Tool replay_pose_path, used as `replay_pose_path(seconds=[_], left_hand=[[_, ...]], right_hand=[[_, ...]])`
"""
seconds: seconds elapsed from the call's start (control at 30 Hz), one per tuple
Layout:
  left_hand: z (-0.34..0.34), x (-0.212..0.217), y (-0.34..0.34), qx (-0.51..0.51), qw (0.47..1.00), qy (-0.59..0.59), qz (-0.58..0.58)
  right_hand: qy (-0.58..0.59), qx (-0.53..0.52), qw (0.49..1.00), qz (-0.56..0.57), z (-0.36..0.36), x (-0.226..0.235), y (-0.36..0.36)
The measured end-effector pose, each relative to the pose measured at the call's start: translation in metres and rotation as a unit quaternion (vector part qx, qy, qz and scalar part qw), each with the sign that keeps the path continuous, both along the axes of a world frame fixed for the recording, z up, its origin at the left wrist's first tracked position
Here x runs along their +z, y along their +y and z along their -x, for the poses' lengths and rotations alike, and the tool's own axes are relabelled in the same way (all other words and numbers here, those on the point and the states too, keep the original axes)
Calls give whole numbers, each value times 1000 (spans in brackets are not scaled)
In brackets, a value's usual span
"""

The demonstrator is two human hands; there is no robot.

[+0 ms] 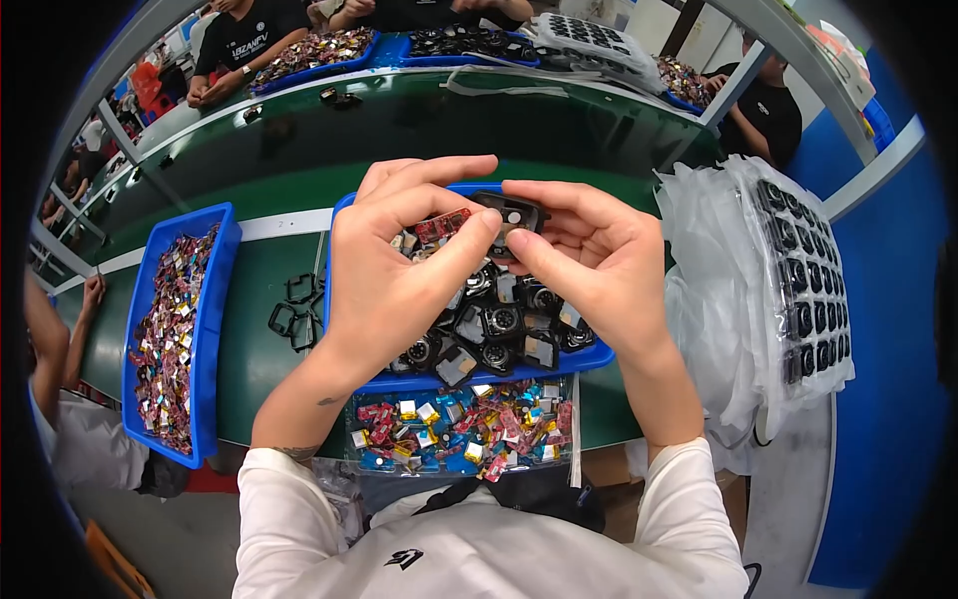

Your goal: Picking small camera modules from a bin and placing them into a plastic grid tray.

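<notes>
Both my hands are raised over a blue tray of black smartwatch parts. My right hand grips a black watch case between thumb and fingers, with the case's inner side showing. My left hand pinches the case's left edge with thumb and index finger, its upper fingers stretched out. A red circuit board shows between my left thumb and index finger; whether it is held or lies behind them I cannot tell. Below the hands, several black watch cases lie jumbled in the tray.
A clear tray of small boards and batteries stands nearest me. At left is a blue bin of similar parts, beside loose black frames. Stacked plastic-wrapped trays of watch cases stand at right. People sit across the green bench.
</notes>
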State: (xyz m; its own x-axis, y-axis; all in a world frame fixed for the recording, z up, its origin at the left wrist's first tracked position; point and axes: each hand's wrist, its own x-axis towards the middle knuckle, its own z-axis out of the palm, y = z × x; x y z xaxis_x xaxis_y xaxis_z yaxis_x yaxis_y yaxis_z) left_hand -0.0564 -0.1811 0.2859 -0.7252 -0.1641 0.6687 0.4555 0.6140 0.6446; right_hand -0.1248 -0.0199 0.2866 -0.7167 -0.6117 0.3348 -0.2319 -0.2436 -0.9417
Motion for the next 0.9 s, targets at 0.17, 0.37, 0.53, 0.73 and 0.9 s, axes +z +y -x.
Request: replay_pose_path(seconds=[0.17,0.37,0.53,0.73,0.9], left_hand=[[-1,0,2,-12,1000,-14,-25],[0,-3,2,-25,998,-12,-65],[-1,-2,2,-14,999,-15,-41],[0,-6,4,5,999,-9,-39],[0,-8,8,19,1000,14,-8]], right_hand=[[7,-4,1000,9,-1,0,0],[10,-3,1000,12,-4,-1,0],[19,-12,1000,1,-6,-1,-2],[78,-59,995,5,-5,-9,-5],[214,-158,964,15,-2,-17,-6]])
